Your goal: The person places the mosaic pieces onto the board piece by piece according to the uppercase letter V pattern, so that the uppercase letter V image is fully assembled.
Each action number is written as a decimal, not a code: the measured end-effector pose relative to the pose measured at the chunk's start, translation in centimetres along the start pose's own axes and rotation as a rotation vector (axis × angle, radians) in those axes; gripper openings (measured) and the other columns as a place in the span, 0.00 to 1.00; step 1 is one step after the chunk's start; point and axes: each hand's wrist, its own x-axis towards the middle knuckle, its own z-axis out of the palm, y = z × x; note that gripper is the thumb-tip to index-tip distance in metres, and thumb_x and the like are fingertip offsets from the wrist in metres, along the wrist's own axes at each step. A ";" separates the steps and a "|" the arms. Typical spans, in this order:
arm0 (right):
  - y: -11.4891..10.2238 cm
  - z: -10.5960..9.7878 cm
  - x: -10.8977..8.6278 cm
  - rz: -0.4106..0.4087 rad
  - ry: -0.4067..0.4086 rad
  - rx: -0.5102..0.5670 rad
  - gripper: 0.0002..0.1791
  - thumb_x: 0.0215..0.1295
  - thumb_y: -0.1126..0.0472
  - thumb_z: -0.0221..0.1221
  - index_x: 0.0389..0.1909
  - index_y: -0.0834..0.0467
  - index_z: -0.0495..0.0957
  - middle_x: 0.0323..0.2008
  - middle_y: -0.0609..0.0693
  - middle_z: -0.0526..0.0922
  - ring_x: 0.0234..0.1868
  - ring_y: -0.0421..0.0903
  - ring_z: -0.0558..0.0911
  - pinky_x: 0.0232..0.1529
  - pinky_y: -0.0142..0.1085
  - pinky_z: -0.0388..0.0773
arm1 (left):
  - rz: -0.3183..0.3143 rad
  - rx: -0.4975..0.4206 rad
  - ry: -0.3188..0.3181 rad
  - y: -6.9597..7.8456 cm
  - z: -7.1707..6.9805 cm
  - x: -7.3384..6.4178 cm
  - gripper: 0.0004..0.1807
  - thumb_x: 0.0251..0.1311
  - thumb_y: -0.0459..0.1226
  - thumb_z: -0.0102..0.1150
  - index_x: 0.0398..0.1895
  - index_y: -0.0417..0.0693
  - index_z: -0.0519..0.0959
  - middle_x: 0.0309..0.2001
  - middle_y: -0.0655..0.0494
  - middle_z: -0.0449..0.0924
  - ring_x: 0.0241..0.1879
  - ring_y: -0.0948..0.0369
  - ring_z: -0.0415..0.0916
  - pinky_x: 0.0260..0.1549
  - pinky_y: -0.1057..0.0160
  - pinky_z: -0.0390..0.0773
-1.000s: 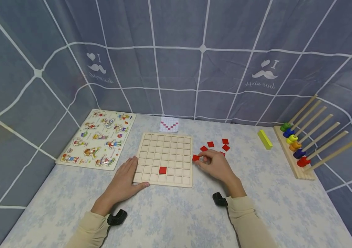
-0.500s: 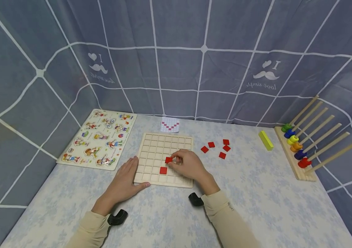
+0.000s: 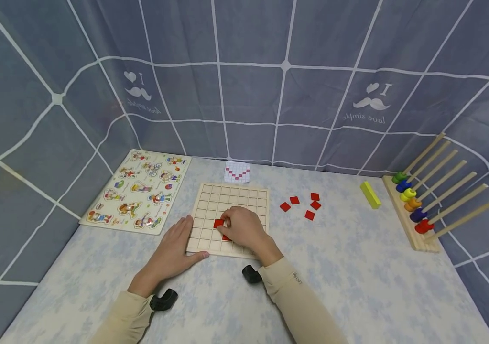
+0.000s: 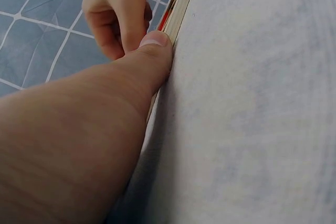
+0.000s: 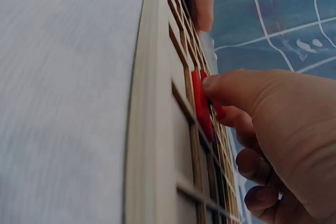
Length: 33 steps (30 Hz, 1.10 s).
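Observation:
A wooden grid board (image 3: 246,191) lies flat on the table. My left hand (image 3: 173,251) rests along its left side, fingers straight, thumb at the near edge. Over the lower middle of the board, my right hand (image 3: 244,229) pinches a red square tile (image 3: 218,223) between thumb and fingertips. Another red tile (image 3: 225,238) sits in a cell just below, partly hidden by that hand. In the right wrist view, the seated red tile (image 5: 200,106) shows in its cell near my thumb. Several loose red tiles (image 3: 309,215) lie right of the board.
Behind the board lies a small pattern card (image 3: 236,172) with a V of coloured squares. A picture puzzle board (image 3: 138,188) is at the left. To the right are a yellow block (image 3: 370,195) and a wooden peg stand (image 3: 412,217) with coloured pieces.
My right hand has carried a red tile from beside the loose ones leftward over the board, to just above and left of the seated tile. The left hand has stayed put.

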 end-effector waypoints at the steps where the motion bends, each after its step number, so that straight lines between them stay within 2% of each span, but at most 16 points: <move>1: -0.1 0.0 0.1 -0.005 0.003 -0.015 0.12 0.66 0.50 0.67 0.43 0.52 0.87 0.23 0.39 0.74 0.26 0.36 0.73 0.30 0.29 0.72 | 0.000 -0.004 0.002 0.0 0.0 0.0 0.61 0.60 0.62 0.65 0.80 0.31 0.47 0.81 0.35 0.49 0.80 0.38 0.47 0.76 0.35 0.52; 15: -0.7 0.0 0.7 0.007 -0.010 -0.012 0.13 0.65 0.49 0.68 0.44 0.52 0.89 0.23 0.39 0.78 0.29 0.36 0.76 0.33 0.29 0.76 | 0.003 -0.001 0.009 -0.3 -0.2 0.0 0.60 0.61 0.61 0.65 0.80 0.31 0.48 0.81 0.34 0.49 0.80 0.37 0.47 0.76 0.35 0.53; 18: -0.4 -0.3 0.5 0.002 -0.045 0.024 0.15 0.65 0.45 0.68 0.41 0.51 0.88 0.20 0.39 0.73 0.25 0.36 0.72 0.29 0.29 0.71 | 0.003 -0.012 0.006 -0.1 -0.3 -0.1 0.60 0.61 0.60 0.65 0.80 0.31 0.47 0.81 0.34 0.48 0.80 0.37 0.46 0.76 0.35 0.52; 20: 0.4 -0.7 0.2 0.005 -0.068 0.077 0.19 0.67 0.42 0.66 0.46 0.51 0.87 0.20 0.40 0.72 0.24 0.36 0.70 0.29 0.30 0.70 | 0.001 -0.014 0.007 0.0 -0.2 -0.1 0.60 0.61 0.60 0.66 0.80 0.30 0.47 0.81 0.34 0.49 0.80 0.37 0.47 0.76 0.34 0.52; 22: 1.9 -1.4 -0.4 0.023 -0.071 0.143 0.22 0.67 0.40 0.64 0.51 0.52 0.86 0.22 0.40 0.73 0.24 0.37 0.70 0.30 0.30 0.69 | 0.001 -0.020 0.009 0.1 0.0 -0.1 0.60 0.60 0.59 0.66 0.80 0.30 0.48 0.80 0.34 0.49 0.80 0.37 0.47 0.75 0.34 0.53; 25: 5.4 -2.9 -2.0 0.075 -0.019 0.235 0.27 0.68 0.43 0.65 0.60 0.55 0.83 0.29 0.42 0.79 0.28 0.38 0.73 0.34 0.32 0.73 | 0.004 -0.027 0.009 0.2 0.4 -0.1 0.60 0.60 0.60 0.66 0.80 0.30 0.48 0.80 0.34 0.50 0.80 0.36 0.47 0.75 0.34 0.53; 29: 10.9 -5.2 -5.0 0.154 0.095 0.284 0.27 0.65 0.47 0.69 0.60 0.58 0.83 0.32 0.46 0.79 0.31 0.42 0.73 0.36 0.34 0.73 | 0.007 -0.019 0.022 0.1 0.4 -0.1 0.60 0.59 0.59 0.67 0.80 0.30 0.49 0.80 0.33 0.50 0.79 0.36 0.48 0.75 0.34 0.54; 33: 15.8 -6.8 -8.1 0.265 0.198 0.286 0.29 0.63 0.51 0.71 0.62 0.58 0.81 0.32 0.48 0.76 0.34 0.43 0.71 0.40 0.36 0.71 | 0.015 -0.010 0.033 -0.1 0.1 0.2 0.61 0.59 0.59 0.68 0.80 0.30 0.49 0.80 0.33 0.50 0.79 0.36 0.48 0.75 0.34 0.53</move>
